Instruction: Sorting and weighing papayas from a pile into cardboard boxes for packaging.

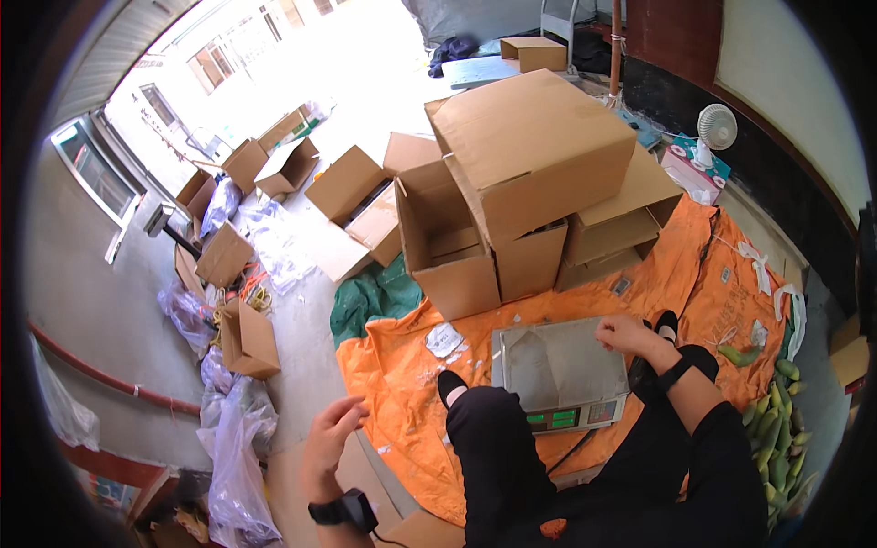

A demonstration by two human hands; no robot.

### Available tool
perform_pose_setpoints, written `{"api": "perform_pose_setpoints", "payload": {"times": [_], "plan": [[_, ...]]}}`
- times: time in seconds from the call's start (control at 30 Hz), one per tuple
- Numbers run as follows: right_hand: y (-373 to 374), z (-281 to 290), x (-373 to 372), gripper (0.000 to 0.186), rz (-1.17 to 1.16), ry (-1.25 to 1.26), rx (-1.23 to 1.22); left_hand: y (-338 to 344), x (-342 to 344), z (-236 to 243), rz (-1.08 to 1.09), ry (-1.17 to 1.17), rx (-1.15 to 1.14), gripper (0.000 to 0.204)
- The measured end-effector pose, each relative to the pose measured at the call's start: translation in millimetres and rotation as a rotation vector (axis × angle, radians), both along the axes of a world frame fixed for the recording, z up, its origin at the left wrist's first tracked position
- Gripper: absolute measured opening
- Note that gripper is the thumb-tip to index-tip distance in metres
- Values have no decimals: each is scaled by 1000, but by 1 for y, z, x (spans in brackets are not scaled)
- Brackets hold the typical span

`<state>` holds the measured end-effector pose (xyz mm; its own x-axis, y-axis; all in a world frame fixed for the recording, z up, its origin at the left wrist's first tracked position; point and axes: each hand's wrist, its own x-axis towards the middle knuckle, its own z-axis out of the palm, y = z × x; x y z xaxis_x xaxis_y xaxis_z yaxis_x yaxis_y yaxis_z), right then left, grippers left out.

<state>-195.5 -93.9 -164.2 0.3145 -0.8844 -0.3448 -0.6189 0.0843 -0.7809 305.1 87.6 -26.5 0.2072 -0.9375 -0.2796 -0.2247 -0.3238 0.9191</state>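
Observation:
A weighing scale (559, 365) with a flat metal platform and lit green display lies between my legs on an orange sheet (406, 402). Nothing rests on the platform. My right hand (628, 334) hovers by the far right corner of the scale, its fingers curled in and no object visible in them. Away to the left of the scale, my left hand (333, 434) is raised with fingers apart and holds nothing. Long green vegetables (776, 434), which look like cucumbers, are heaped to my right. A single green vegetable (738, 354) lies apart on the sheet.
Beyond the scale stand stacked cardboard boxes (548, 146), some with open tops. More open boxes (247, 338) and clear plastic bags (239, 457) line the left side. A small white fan (717, 128) stands on a box at the far right.

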Motion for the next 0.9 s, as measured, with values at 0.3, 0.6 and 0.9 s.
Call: {"api": "perform_pose_setpoints", "payload": {"times": [0.3, 0.6, 0.9], "plan": [[9, 9, -2, 29, 271, 348, -18, -197, -101, 8, -165, 506, -208, 52], [20, 32, 4, 31, 394, 279, -48, -325, -144, 12, -73, 548, -178, 58], [31, 23, -3, 28, 360, 220, -129, -368, -206, 11, -130, 716, -218, 40]]}}
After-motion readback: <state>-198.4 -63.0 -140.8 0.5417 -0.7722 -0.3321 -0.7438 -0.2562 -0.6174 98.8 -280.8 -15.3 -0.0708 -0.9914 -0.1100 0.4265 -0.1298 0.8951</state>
